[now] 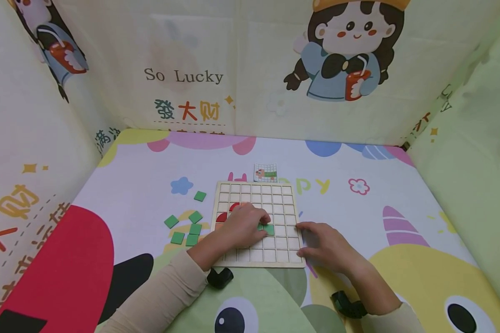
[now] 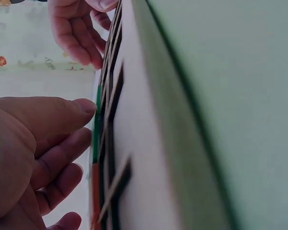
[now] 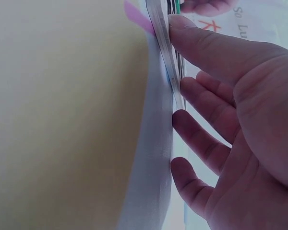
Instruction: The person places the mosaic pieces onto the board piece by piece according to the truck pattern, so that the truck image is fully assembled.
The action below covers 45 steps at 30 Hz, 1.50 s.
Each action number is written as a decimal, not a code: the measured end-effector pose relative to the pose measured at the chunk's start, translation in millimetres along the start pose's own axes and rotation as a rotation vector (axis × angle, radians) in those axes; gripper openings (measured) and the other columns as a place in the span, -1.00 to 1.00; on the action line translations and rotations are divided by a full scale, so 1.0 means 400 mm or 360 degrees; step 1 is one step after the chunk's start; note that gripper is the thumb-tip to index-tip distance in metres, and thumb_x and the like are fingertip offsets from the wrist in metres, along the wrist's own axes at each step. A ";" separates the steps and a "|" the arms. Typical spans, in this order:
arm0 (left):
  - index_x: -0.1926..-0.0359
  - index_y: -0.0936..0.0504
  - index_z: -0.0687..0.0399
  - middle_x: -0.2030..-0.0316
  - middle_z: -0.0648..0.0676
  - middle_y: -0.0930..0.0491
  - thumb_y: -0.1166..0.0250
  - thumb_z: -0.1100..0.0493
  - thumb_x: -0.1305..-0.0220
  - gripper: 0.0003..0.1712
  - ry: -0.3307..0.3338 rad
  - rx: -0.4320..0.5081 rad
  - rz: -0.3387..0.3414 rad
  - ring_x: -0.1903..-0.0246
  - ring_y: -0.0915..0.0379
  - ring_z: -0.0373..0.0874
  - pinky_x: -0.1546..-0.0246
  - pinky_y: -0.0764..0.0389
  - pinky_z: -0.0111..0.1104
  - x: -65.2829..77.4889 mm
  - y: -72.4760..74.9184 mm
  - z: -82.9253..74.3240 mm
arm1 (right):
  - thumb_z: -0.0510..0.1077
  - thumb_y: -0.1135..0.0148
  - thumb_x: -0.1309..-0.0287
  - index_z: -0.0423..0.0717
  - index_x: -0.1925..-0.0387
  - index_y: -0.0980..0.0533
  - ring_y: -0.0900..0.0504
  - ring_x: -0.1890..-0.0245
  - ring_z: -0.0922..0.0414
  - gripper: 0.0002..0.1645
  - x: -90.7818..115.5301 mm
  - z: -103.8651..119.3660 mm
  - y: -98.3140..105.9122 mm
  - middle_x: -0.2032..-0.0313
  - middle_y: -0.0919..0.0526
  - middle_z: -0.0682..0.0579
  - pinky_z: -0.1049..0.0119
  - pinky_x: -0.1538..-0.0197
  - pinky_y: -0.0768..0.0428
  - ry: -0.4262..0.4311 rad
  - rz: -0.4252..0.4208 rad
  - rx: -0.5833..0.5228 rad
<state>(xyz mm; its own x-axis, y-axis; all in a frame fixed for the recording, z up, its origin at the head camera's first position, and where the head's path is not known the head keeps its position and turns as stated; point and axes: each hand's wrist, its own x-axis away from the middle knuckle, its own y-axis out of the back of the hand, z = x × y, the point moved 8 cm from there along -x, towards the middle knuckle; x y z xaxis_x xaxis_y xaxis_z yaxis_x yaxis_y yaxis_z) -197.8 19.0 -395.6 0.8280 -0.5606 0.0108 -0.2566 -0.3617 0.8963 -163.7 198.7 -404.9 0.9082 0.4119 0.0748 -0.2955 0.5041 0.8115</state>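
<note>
A pale wooden grid board (image 1: 258, 266) lies on the table. Over its middle is my left hand (image 1: 246, 225), thumb and fingertips at a green square tile (image 1: 269, 230) set in the grid. In the left wrist view, the thumb touches or nearly touches the green strip (image 2: 96, 141), with the other fingers loosely bent. Red rounded pieces (image 1: 221, 217) and a bit of orange (image 1: 219, 226) show beside this hand, which hides part of the board. My right hand (image 1: 329, 247) rests its thumb and fingertips against the board's right edge (image 3: 164, 48).
Several loose green tiles (image 1: 177, 237) lie left of the board. Behind it is a small card (image 1: 265, 173) with a coloured grid picture. Printed cloth walls (image 1: 258, 69) stand at the back and sides of the patterned table (image 1: 333, 180).
</note>
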 end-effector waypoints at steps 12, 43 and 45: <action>0.04 -0.73 0.03 0.20 -0.06 -0.70 -0.44 0.12 -0.21 -0.71 0.0035 0.0069 -0.0075 0.11 -0.46 -0.06 0.01 -0.45 -0.11 0.041 0.081 0.036 | -0.09 -0.54 -0.01 -0.17 -0.21 -0.53 -0.50 -0.17 -0.21 -0.30 0.001 -0.001 0.001 -0.14 -0.59 -0.13 -0.19 -0.22 -0.38 0.0004 -0.0009 0.0013; -0.25 -0.53 0.22 -0.14 0.22 -0.57 -0.37 0.20 -0.31 -0.49 0.0491 0.0203 -0.0147 -0.16 -0.42 0.17 -0.15 -0.48 0.02 0.118 0.223 0.338 | -0.10 -0.53 -0.02 -0.18 -0.19 -0.53 -0.51 -0.13 -0.17 -0.32 -0.001 0.001 -0.002 -0.11 -0.60 -0.10 -0.16 -0.20 -0.40 -0.0009 0.0004 0.0034; -0.29 -0.52 0.18 -0.17 0.22 -0.56 -0.35 0.19 -0.32 -0.47 0.0513 0.0205 -0.0113 -0.21 -0.40 0.18 -0.18 -0.45 0.04 0.117 0.216 0.353 | -0.11 -0.52 -0.02 -0.19 -0.19 -0.53 -0.51 -0.14 -0.18 -0.33 -0.001 0.000 -0.002 -0.12 -0.60 -0.11 -0.16 -0.20 -0.40 -0.0011 0.0001 0.0034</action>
<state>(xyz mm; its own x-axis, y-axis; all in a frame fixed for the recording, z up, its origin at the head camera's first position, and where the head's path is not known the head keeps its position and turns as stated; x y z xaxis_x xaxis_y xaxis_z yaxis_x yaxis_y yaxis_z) -251.6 -143.5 -380.2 0.9555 -0.2744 0.1084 -0.2367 -0.4937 0.8368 -163.9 198.3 -405.6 0.9100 0.4070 0.0792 -0.2896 0.4873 0.8238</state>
